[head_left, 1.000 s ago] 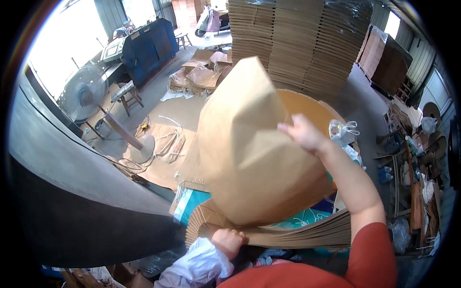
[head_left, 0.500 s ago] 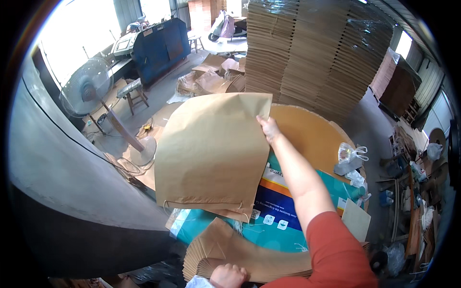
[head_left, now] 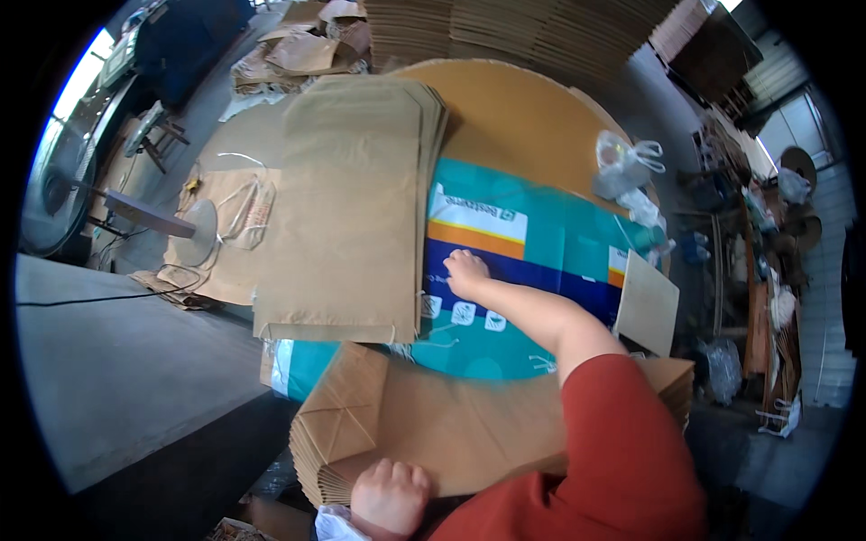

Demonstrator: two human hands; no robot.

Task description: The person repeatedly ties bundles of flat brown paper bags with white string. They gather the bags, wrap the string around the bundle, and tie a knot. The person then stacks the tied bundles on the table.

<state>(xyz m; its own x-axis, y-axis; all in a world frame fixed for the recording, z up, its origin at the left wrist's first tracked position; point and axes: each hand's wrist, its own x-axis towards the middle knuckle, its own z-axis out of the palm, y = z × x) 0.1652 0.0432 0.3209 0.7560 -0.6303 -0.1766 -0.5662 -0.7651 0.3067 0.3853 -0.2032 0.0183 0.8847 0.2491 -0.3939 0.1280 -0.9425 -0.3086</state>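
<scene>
My left hand (head_left: 390, 499) lies closed on the near end of a stack of folded brown paper bags (head_left: 487, 419) at the lower edge; its fingertips are hidden. Over a teal and blue printed sack (head_left: 577, 225) is my right hand (head_left: 465, 273), empty, its fingers loosely bent and apart. Just left of it, without touching it, a pile of flat brown paper bags (head_left: 347, 207) lies lengthwise, its edges slightly fanned at the far right corner. White string ends show at the pile's near edge.
A round brown board (head_left: 519, 99) lies under the sack. At right are a knotted clear plastic bag (head_left: 622, 162) and a pale square card (head_left: 648, 302). A standing fan (head_left: 63, 185) is at left. Tall cardboard stacks (head_left: 505, 32) and loose paper (head_left: 302, 50) lie beyond.
The paper bag that my right hand held up by its far corner now lies flat on the pile. My right hand has let go and drawn back over the sack. The view has tilted downward.
</scene>
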